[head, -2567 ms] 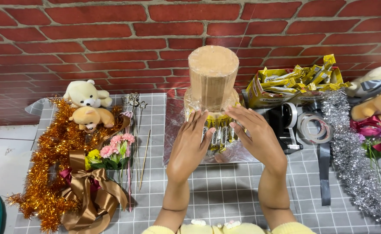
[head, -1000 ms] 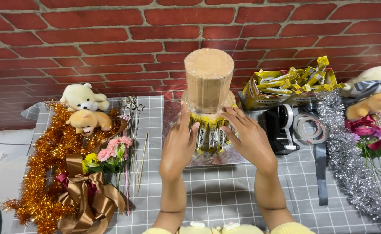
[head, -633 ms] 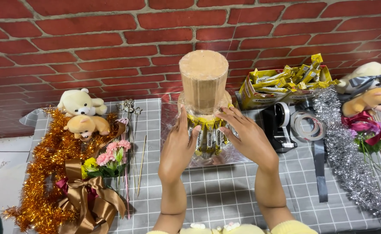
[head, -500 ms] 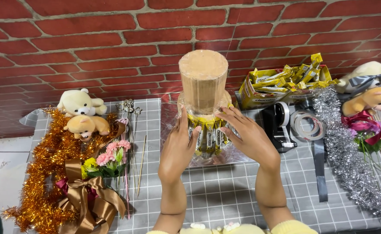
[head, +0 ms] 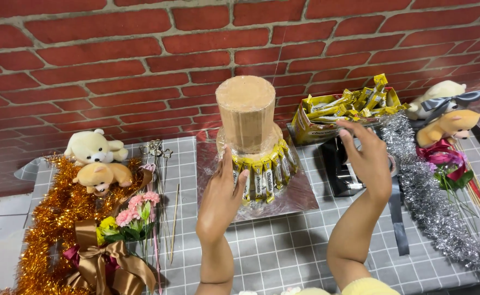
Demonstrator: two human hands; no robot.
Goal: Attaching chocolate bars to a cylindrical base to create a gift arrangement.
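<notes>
A: Start at the left. What do I have there?

B: A heap of gold tinsel [head: 49, 229] with a brown ribbon bow [head: 106, 265] on it, two small plush bears [head: 95, 161] above, and a bunch of pink and yellow artificial flowers [head: 128, 216] beside thin sticks [head: 173, 224].

A: And my left hand?

B: Your left hand [head: 221, 199] is upright, fingers open and together, fingertips touching the ring of gold candy sticks [head: 264, 175] at its left side. It grips nothing.

A: Where is that ring?

B: It wraps the base of the tan tiered cylinder [head: 245, 117], which stands on a silver board [head: 294, 196] in the middle of the checked tablecloth [head: 283, 251], near the brick wall [head: 114, 60].

A: My right hand?

B: Your right hand [head: 368, 158] is raised clear of the cylinder, fingers spread and empty, just in front of the yellow box of candy sticks [head: 341, 106]. A black tape dispenser [head: 343, 172] sits under it.

A: Further right?

B: Silver tinsel [head: 433, 207], a red rose [head: 444, 161] and two more plush bears [head: 447, 112].
</notes>
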